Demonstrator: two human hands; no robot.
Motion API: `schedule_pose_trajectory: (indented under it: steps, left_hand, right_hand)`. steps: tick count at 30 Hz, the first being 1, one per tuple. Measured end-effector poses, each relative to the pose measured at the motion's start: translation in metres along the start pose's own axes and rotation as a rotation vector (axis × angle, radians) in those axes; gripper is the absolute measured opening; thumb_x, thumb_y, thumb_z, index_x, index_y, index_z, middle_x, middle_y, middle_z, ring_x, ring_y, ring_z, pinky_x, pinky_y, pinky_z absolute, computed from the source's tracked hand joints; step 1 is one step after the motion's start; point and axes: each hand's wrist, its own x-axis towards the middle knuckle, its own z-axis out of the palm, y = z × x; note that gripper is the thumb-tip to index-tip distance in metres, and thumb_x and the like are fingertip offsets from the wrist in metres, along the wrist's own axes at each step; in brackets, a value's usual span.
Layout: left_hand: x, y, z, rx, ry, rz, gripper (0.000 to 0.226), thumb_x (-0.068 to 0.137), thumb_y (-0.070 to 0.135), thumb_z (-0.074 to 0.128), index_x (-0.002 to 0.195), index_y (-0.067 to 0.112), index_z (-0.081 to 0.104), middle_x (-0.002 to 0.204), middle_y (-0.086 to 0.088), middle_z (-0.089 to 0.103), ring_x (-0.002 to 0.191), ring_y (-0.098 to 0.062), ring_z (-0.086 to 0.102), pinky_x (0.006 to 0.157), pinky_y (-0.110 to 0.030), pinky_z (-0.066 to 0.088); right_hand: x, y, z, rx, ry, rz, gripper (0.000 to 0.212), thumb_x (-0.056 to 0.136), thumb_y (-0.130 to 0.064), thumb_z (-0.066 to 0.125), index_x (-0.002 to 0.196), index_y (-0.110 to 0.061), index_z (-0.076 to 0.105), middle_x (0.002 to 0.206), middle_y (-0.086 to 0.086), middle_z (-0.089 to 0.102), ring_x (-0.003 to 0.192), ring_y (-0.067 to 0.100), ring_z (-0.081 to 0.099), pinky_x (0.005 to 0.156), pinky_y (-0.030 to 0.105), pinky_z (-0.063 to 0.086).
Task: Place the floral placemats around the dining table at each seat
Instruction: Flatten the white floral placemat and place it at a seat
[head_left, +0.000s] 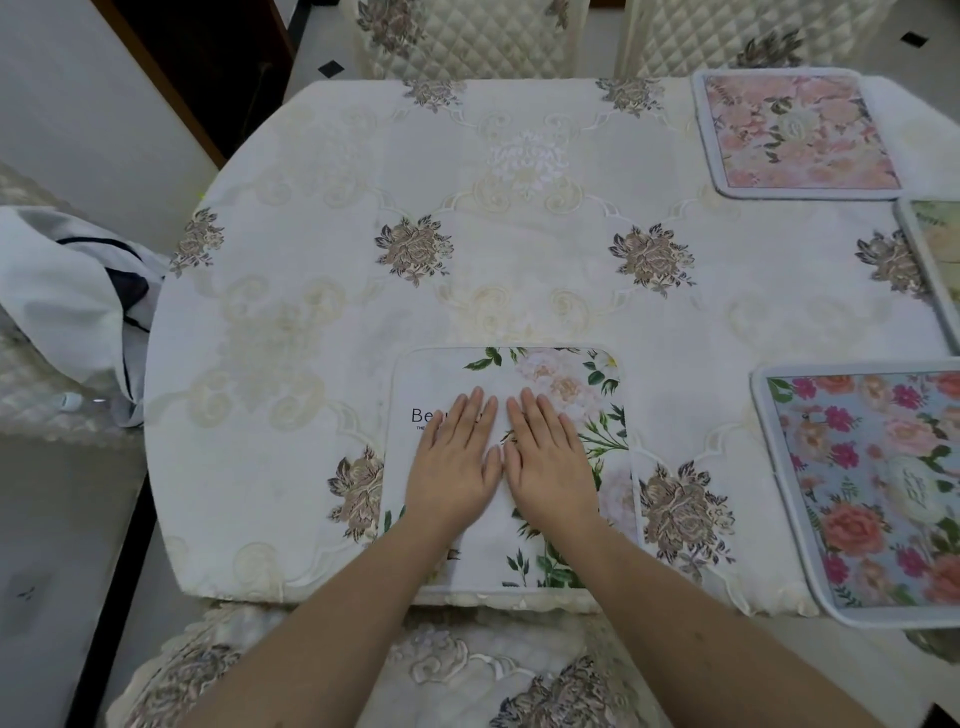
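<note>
With both palms flat on it, the white floral placemat sits at the counter's near edge, squared to the seat in front of the camera. Left hand and right hand lie side by side on its middle, fingers straight and close together, pressing, gripping nothing. Printed lettering is partly hidden under the left hand.

Step, as I read it: smoothing down this mat, placement at this seat basically done. Next move likely calls for lifting both hands off and picking up another mat for an uncovered seat. The far-left seat looks bare.

Other mats already down: pink floral placemat at the far right corner, blue floral placemat along the near edge to the right, and a pale green placemat cut off by the frame at the right edge, between those two.

Counter is rounded, covered by a cream embroidered tablecloth with brown rosettes. Quilted chair covers beyond the far edge, one chair at the near edge. White cloth bag sits just off the left edge. Pale tiled floor.
</note>
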Motion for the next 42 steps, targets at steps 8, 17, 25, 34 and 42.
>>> schedule_pose_trajectory:
  steps: [8,17,25,34,42]
  left_hand:
    - [-0.002,-0.043,-0.006,0.055,-0.025,0.05,0.065,0.1,0.06,0.008,0.157,0.037,-0.013,0.167,0.009,-0.012,0.153,-0.01,-0.013,0.122,-0.033,-0.012]
    - [0.0,-0.076,-0.023,0.065,-0.005,-0.062,0.067,0.099,0.054,0.008,0.16,0.027,-0.003,0.167,0.006,-0.006,0.154,-0.013,-0.005,0.124,-0.037,-0.003]
    - [-0.031,-0.019,-0.009,0.01,0.079,-0.008,0.061,0.106,0.041,0.018,0.16,0.013,0.007,0.168,-0.004,0.0,0.155,-0.019,0.002,0.124,-0.039,0.005]
    - [-0.053,0.01,0.013,0.007,-0.01,0.044,0.062,0.102,0.041,0.006,0.158,0.015,0.002,0.167,-0.001,-0.001,0.154,-0.015,-0.003,0.124,-0.037,-0.006]
    - [-0.069,-0.022,0.009,0.06,-0.007,0.302,0.068,0.102,0.05,0.028,0.159,0.015,0.019,0.167,-0.003,0.014,0.154,-0.02,0.011,0.123,-0.044,0.015]
  right_hand:
    - [-0.02,0.044,-0.009,0.014,0.036,0.064,0.057,0.104,-0.036,0.029,0.158,-0.019,0.016,0.165,-0.001,0.014,0.152,0.014,0.006,0.124,0.034,0.002]
    - [-0.038,0.075,-0.014,-0.001,0.004,0.14,0.061,0.105,-0.04,0.018,0.158,-0.015,0.003,0.166,-0.001,-0.003,0.151,0.01,-0.007,0.123,0.032,-0.005]
    - [-0.04,0.022,-0.006,0.046,0.015,-0.004,0.058,0.105,-0.033,0.019,0.158,-0.011,0.008,0.165,0.003,0.003,0.152,0.014,-0.002,0.123,0.032,-0.003]
    - [-0.051,-0.01,0.009,-0.035,0.012,-0.196,0.06,0.102,-0.034,0.016,0.154,-0.006,0.025,0.162,0.008,0.022,0.151,0.019,0.017,0.124,0.036,0.009]
    - [-0.054,-0.004,0.011,-0.046,-0.034,-0.213,0.062,0.102,-0.04,0.02,0.156,-0.01,0.021,0.165,0.005,0.014,0.153,0.017,0.01,0.124,0.04,0.011]
